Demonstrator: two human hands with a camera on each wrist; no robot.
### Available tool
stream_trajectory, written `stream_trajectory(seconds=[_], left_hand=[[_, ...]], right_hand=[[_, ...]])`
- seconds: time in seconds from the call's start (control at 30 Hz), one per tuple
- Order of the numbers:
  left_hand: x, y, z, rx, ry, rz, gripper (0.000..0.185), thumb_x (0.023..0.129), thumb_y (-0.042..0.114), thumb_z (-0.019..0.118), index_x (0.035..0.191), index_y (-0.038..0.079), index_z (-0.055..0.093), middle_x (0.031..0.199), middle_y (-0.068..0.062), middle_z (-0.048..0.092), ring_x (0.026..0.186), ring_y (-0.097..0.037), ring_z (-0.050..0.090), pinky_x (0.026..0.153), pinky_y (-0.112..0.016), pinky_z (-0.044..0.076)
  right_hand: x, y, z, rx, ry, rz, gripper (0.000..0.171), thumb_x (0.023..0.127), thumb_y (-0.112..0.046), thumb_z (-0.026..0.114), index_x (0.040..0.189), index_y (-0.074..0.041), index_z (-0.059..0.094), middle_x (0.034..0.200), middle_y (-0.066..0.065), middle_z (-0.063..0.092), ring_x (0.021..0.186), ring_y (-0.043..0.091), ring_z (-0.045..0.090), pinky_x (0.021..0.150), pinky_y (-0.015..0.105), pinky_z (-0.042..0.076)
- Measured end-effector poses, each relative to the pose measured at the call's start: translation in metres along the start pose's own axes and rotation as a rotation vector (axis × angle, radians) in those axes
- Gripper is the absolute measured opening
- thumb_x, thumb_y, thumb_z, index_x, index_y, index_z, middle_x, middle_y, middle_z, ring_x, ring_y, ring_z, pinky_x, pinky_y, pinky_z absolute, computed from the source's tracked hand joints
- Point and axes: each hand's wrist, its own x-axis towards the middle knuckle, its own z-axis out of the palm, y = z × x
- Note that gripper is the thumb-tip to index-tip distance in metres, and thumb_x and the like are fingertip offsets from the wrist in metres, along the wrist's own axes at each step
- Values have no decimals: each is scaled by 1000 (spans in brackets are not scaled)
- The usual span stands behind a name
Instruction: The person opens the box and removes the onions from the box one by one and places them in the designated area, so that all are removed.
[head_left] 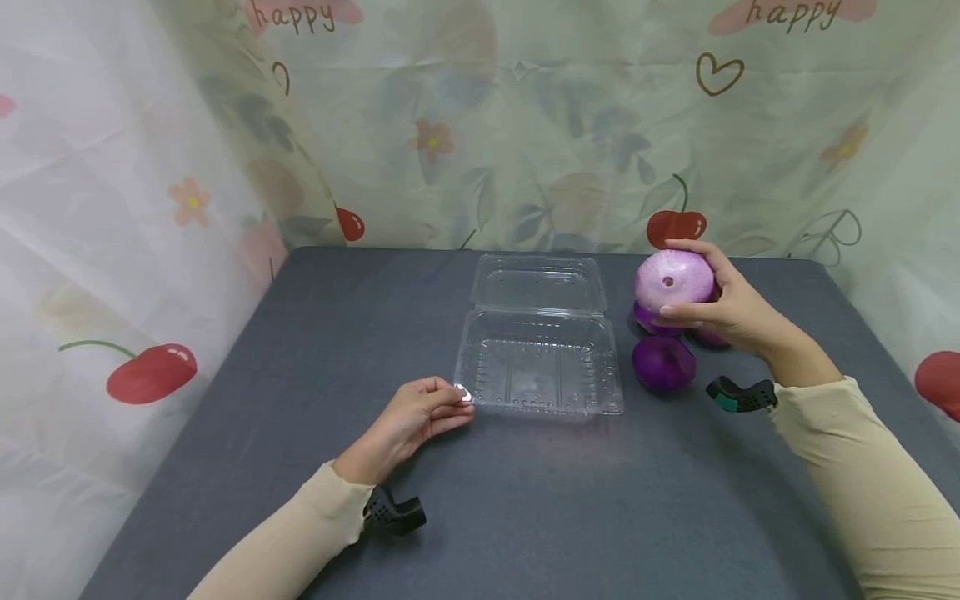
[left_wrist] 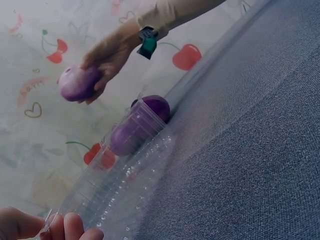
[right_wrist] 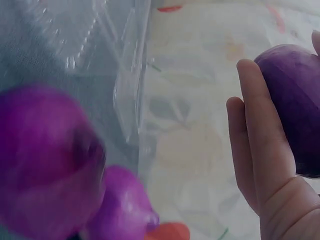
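A clear plastic clamshell box [head_left: 536, 408] lies open on the table, its lid [head_left: 538, 283] folded back toward the curtain. At the near left corner of the box, my left hand [head_left: 420, 414] pinches the rim between thumb and fingers. My right hand [head_left: 738, 304] grips a purple onion [head_left: 671, 279], raised off the table in the left wrist view, fingers wrapped on its far side and thumb on the near side. Beneath it, a dark purple onion [head_left: 664, 363] sits right of the box. Another onion [head_left: 651, 321] shows behind that one, and a third [head_left: 708, 337] is mostly hidden by the right hand.
The dark grey table [head_left: 360, 333] ends at a patterned curtain [head_left: 510, 150], which hangs behind it and along both sides. Each wrist carries a black camera mount, one by the left sleeve [head_left: 285, 537] and one by the right sleeve [head_left: 862, 467].
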Motion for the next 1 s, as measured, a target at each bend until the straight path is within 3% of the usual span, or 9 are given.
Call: stream_trajectory(seconds=[0.17,0.3,0.4,0.6,0.83,1.0], left_hand=[[-1,2,0,5,6,-5,4,93,-5,57,90,-5,59,80,-9,68,79,-19,70,82,-36,60],[-1,2,0,11,11,-10,7,93,-4,57,87,-3,60,81,-10,68,79,-19,70,82,-36,60],[-1,2,0,17,8,-10,4,93,-4,57,89,-4,59,81,-9,68,80,-18,70,83,-36,60],[-1,1,-1,4,6,-9,4,93,-4,57,89,-5,59,80,-9,68,79,-18,70,82,-36,60],[-1,1,0,10,9,-10,4,93,-4,57,90,-5,59,81,-10,69,79,-18,70,83,-36,60],[-2,1,0,22,5,-8,2,93,-4,57,92,-6,58,81,-9,68,80,-18,70,83,-36,60]], right_hand=[[-16,2,-16,132,-33,-50,71,89,21,47,147,-18,29,135,10,26,111,21,56,81,42,60],[-26,3,-26,275,-99,-53,43,105,-7,27,146,-18,32,138,6,27,114,21,56,86,44,58],[-32,5,-31,331,-109,-41,41,108,-20,19,146,-18,34,141,3,28,116,20,57,88,44,58],[-45,11,-37,324,-38,-33,39,107,-12,24,145,-15,34,139,3,27,114,18,57,84,42,60],[-61,24,-47,376,21,-68,36,103,-4,27,132,-8,48,133,3,46,112,15,57,84,34,59],[-71,29,-49,364,26,-115,36,102,0,31,134,-8,45,137,4,39,115,16,54,87,31,58]])
